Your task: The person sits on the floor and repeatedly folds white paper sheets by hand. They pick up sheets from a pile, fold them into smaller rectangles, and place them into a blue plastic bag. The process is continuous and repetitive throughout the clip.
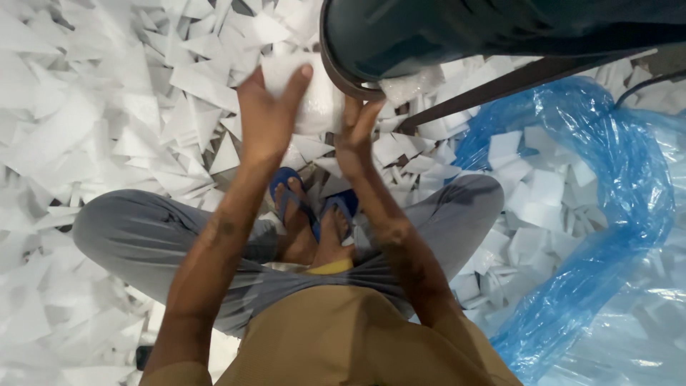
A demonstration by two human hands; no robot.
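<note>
I squat on a floor covered in white foam offcuts. Both hands hold one white foam sheet piece [314, 96] in front of me, just under the rim of a dark machine part [443, 36]. My left hand [268, 118] grips its left side with the thumb on top. On the right edge, my right hand [356, 136] clasps the same piece from below. My knees in grey trousers spread to either side, and my feet in blue sandals [314, 214] show between my forearms.
White triangular and square foam scraps [107, 129] lie piled all over the floor. A big blue plastic bag [614, 214] at the right holds several white foam squares. A dark metal bar [514, 82] slants from the machine toward the right.
</note>
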